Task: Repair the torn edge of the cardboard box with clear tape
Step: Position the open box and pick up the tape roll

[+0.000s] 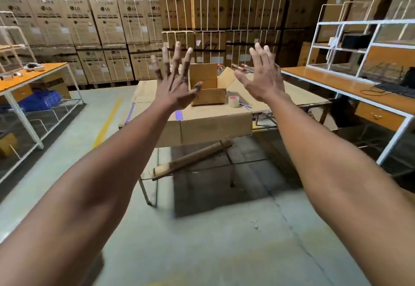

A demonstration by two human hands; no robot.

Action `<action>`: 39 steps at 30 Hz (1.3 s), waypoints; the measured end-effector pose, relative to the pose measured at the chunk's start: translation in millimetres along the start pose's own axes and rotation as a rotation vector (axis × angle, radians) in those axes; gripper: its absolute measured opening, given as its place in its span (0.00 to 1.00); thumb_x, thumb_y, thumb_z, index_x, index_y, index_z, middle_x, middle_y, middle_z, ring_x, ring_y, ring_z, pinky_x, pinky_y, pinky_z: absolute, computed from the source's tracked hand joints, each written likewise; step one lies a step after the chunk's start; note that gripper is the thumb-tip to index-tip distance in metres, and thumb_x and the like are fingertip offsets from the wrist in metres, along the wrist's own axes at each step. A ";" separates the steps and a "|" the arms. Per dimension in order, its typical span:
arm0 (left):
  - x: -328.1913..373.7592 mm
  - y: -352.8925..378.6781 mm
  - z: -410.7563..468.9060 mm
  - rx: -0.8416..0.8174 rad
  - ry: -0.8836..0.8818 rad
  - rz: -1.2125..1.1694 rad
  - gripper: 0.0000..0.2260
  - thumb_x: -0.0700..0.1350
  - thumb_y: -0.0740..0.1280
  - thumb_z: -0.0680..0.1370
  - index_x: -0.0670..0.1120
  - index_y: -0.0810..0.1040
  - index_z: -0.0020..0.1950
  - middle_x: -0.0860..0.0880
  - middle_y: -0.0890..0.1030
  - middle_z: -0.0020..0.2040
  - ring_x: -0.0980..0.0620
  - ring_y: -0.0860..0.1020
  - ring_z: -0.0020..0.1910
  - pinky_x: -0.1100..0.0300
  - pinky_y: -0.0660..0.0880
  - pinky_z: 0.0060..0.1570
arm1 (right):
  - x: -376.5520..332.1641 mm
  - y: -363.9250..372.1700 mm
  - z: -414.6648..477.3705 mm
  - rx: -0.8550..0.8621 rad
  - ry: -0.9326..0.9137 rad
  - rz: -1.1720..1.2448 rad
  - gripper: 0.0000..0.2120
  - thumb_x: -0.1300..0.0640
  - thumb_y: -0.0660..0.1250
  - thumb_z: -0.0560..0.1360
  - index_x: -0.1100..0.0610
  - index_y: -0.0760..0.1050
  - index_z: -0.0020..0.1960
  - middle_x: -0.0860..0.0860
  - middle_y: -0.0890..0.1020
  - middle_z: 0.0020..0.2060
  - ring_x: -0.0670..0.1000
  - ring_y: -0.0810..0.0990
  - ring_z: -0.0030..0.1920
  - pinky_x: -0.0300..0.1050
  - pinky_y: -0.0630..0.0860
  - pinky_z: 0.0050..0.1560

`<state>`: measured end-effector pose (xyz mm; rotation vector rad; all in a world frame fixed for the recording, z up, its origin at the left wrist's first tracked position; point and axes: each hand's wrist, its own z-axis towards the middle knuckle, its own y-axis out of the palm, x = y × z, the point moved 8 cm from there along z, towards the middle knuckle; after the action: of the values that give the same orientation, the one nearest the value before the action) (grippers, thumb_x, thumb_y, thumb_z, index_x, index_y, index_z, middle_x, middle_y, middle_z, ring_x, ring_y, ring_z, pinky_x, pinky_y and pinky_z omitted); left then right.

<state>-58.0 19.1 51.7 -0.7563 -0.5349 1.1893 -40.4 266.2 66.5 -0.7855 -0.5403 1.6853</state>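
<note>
Looking ahead: I see both of my bare arms stretched forward over the concrete floor [202,252], hands raised in front of the work table [215,126].
Left hand [174,88]: fingers spread wide and released, grasping nothing; back of the hand faces me.
Right hand [263,79]: fingers also splayed and loose, empty, held apart from the left.
Cardboard box [210,93]: small, brown, corrugated, sitting on the table between my hands as I see it; top flaps stand open. I cannot tell what lies inside, nor pick out the torn edge from here.
Tape roll [233,101]: pale ring with a reddish inner core, standing on the table just beside the box, on its right.
Scissors [244,106]: I read the small purple-handled item near the roll as these, though it is tiny.
Table cover: flat sheets of brown cardboard draped over the front edge, with a purple tape strip [179,115] on the left part.
Under the table: a long brown cardboard tube [193,161] lying tilted on the lower rail.
Writing, left stacks [94,29]: tall strapped cartons printed "LG".
Writing, centre stacks [211,0]: cartons with a script logo I cannot read surely.
Blue crate [40,101]: ribbed plastic, on the floor under the orange-topped bench [33,74] at left; contents unclear.
Right bench [350,86]: orange top, white metal frame, a dark keyboard and cables on it.
</note>
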 end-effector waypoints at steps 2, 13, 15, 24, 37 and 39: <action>-1.7 24.9 19.0 -0.004 -0.005 0.011 0.41 0.69 0.56 0.81 0.53 0.37 0.84 0.44 0.35 0.84 0.36 0.35 0.82 0.34 0.33 0.75 | 8.9 27.0 19.4 -0.046 -0.026 0.000 0.38 0.35 0.58 0.80 0.53 0.53 0.83 0.52 0.53 0.83 0.54 0.48 0.83 0.60 0.54 0.79; -17.4 205.5 139.6 -0.164 -0.091 0.057 0.40 0.68 0.56 0.81 0.55 0.36 0.84 0.46 0.33 0.84 0.37 0.33 0.82 0.33 0.32 0.76 | 123.5 191.3 145.8 -0.153 0.024 0.062 0.38 0.38 0.63 0.79 0.53 0.55 0.82 0.51 0.57 0.82 0.54 0.51 0.82 0.60 0.59 0.77; -22.4 231.9 151.6 -0.194 -0.097 0.076 0.40 0.68 0.55 0.81 0.55 0.36 0.84 0.45 0.34 0.84 0.36 0.34 0.82 0.33 0.32 0.75 | 137.9 216.8 158.9 -0.181 0.060 0.063 0.38 0.37 0.63 0.80 0.53 0.54 0.83 0.52 0.56 0.82 0.55 0.51 0.82 0.59 0.58 0.78; -69.1 376.6 228.1 -0.262 -0.170 0.002 0.39 0.67 0.55 0.82 0.53 0.38 0.84 0.45 0.34 0.84 0.37 0.34 0.82 0.32 0.33 0.76 | 194.7 366.0 238.9 -0.254 0.168 0.131 0.37 0.37 0.61 0.81 0.52 0.55 0.82 0.51 0.55 0.83 0.54 0.50 0.83 0.59 0.56 0.79; -129.9 561.4 355.4 -0.410 -0.116 -0.091 0.38 0.67 0.53 0.83 0.55 0.36 0.84 0.46 0.34 0.84 0.37 0.34 0.82 0.33 0.33 0.76 | 252.5 543.5 343.7 -0.327 0.357 0.210 0.36 0.37 0.58 0.82 0.53 0.54 0.83 0.51 0.52 0.83 0.53 0.47 0.83 0.54 0.51 0.80; -127.7 584.1 366.3 -0.425 -0.095 -0.111 0.38 0.67 0.53 0.83 0.54 0.37 0.84 0.45 0.34 0.84 0.37 0.34 0.82 0.33 0.33 0.76 | 259.9 563.8 353.0 -0.335 0.382 0.230 0.35 0.38 0.58 0.82 0.54 0.54 0.83 0.51 0.52 0.83 0.53 0.47 0.83 0.54 0.51 0.80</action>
<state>-724.2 90.4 -155.1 -1.0185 -0.9142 1.0222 -708.0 392.9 -153.0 -1.4244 -0.4815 1.6119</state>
